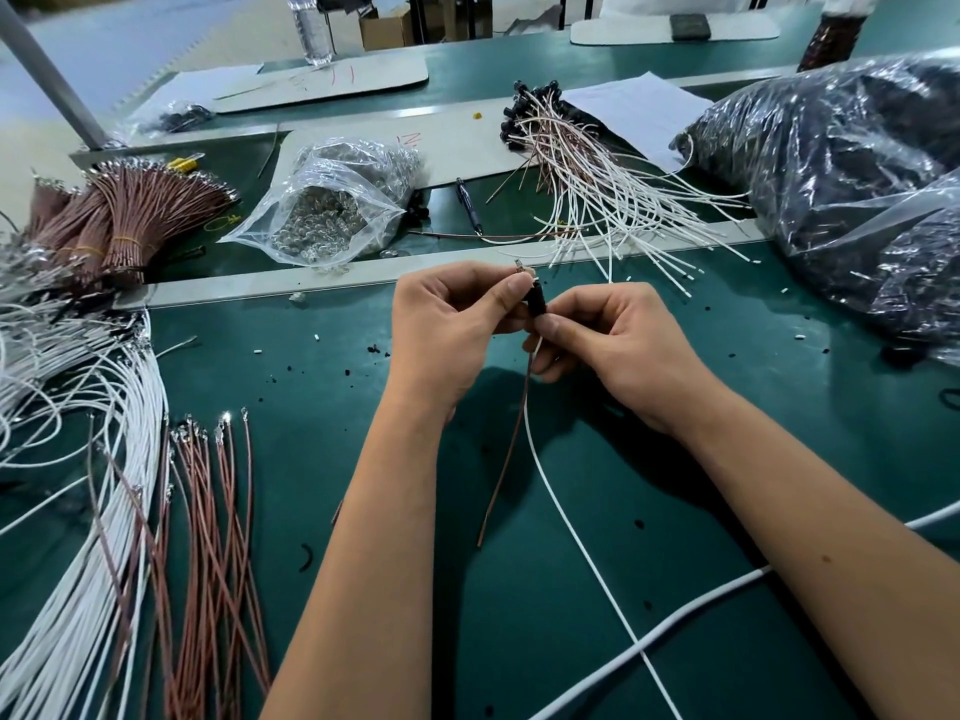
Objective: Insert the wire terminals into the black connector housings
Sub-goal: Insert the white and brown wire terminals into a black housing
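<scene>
Both hands meet above the green mat [675, 511] at centre. My left hand [447, 324] pinches the top of a small black connector housing [536, 301], where a metal terminal [519, 266] sticks out above it. My right hand [618, 340] grips the housing's lower end and the two wires leaving it. A brown wire [506, 459] and a white wire [571, 522] hang down from the housing onto the mat.
Loose brown wires [218, 537] and white wires [78, 511] with terminals lie at left. Bundled brown wires [124, 220] and a clear bag of metal parts [332, 210] sit behind. Finished wire assemblies [587, 163] lie at back centre, large bags of black parts [841, 174] at right.
</scene>
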